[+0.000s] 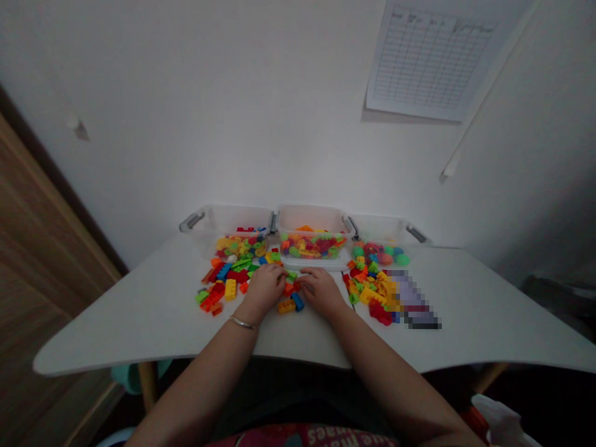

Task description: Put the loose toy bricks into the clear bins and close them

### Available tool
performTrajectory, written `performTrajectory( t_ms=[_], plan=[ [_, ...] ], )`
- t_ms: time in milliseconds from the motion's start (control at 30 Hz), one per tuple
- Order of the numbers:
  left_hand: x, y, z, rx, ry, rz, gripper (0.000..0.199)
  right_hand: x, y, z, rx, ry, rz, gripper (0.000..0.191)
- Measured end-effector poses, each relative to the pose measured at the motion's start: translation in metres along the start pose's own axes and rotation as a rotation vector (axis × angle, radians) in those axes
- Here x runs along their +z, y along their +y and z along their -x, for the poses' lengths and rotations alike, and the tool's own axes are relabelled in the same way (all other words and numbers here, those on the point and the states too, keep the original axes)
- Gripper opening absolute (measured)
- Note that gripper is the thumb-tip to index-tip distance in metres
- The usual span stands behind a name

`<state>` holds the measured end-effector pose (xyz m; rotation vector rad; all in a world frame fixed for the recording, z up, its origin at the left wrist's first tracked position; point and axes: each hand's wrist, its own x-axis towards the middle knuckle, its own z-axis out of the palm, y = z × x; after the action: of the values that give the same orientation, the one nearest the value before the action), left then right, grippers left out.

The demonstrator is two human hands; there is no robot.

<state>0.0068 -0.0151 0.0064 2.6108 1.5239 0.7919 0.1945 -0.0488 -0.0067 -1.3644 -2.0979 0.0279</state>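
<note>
My left hand [267,288], with a bangle on the wrist, rests low over the table with its fingers curled inward. My right hand [322,290] faces it, its fingers bent and their tips close to the left ones. In the narrow gap between them show a green toy brick [292,275] and some red-orange bricks [288,289]. The fingers hide whatever they pinch. Just in front of the hands lie a yellow-orange brick [286,307] and a blue brick [297,302].
Loose bricks spread left, including a yellow one [231,289]; another pile [367,287] lies right. Behind stand a left bin [223,217], a middle bin [314,215] and a right bin [379,225], each holding colourful pieces. A pixelated flat object [416,301] lies right on the white table [475,304].
</note>
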Motion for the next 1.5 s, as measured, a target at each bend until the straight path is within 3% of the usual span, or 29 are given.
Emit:
performTrajectory(
  t_ms=[233, 633, 967, 1133, 1233, 1333, 1500],
  plan=[
    [-0.002, 0.000, 0.001, 0.002, 0.012, 0.026, 0.020, -0.009, 0.003, -0.001, 0.171, 0.088, 0.069, 0.019],
    [0.001, -0.001, 0.000, -0.002, 0.021, 0.034, 0.022, -0.010, -0.002, 0.000, 0.273, -0.097, 0.161, 0.024],
    [-0.002, -0.001, 0.000, 0.010, 0.003, 0.050, 0.022, -0.015, -0.004, 0.003, 0.358, -0.164, 0.252, 0.030],
    [-0.004, 0.001, 0.001, 0.000, 0.008, 0.057, 0.021, -0.013, -0.004, 0.004, 0.405, -0.244, 0.242, 0.024],
    [-0.005, 0.002, 0.001, -0.002, 0.011, 0.059, 0.022, -0.011, 0.003, 0.001, 0.336, -0.150, 0.092, 0.016],
    [-0.006, 0.002, 0.001, -0.006, 0.003, 0.051, 0.022, -0.014, 0.010, -0.007, 0.212, 0.037, -0.092, 0.009],
    [-0.007, 0.003, 0.001, -0.009, 0.001, 0.050, 0.022, -0.040, 0.013, -0.029, 0.148, 0.371, -0.208, 0.022]
  ],
)
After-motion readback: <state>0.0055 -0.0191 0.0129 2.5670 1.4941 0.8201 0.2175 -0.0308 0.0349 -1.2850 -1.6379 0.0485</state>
